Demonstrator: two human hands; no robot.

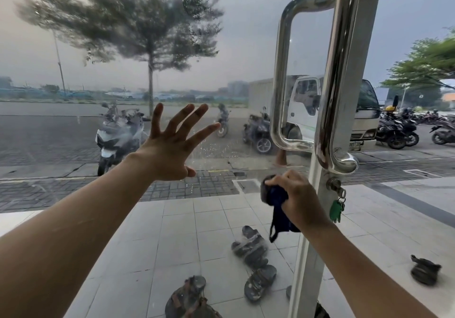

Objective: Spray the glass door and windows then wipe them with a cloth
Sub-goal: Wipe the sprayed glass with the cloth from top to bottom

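Observation:
The glass door fills the view, with wet streaks and droplets across its pane. My left hand is spread flat with straight fingers against the glass, left of the handle. My right hand grips a bunched dark blue cloth and presses it on the glass just below the chrome pull handle. A loose end of the cloth hangs down. No spray bottle is in view.
A lock with keys and a green tag hangs on the door's edge right of my right hand. Several sandals lie on the white tiles outside. Beyond them stand parked scooters and a white truck.

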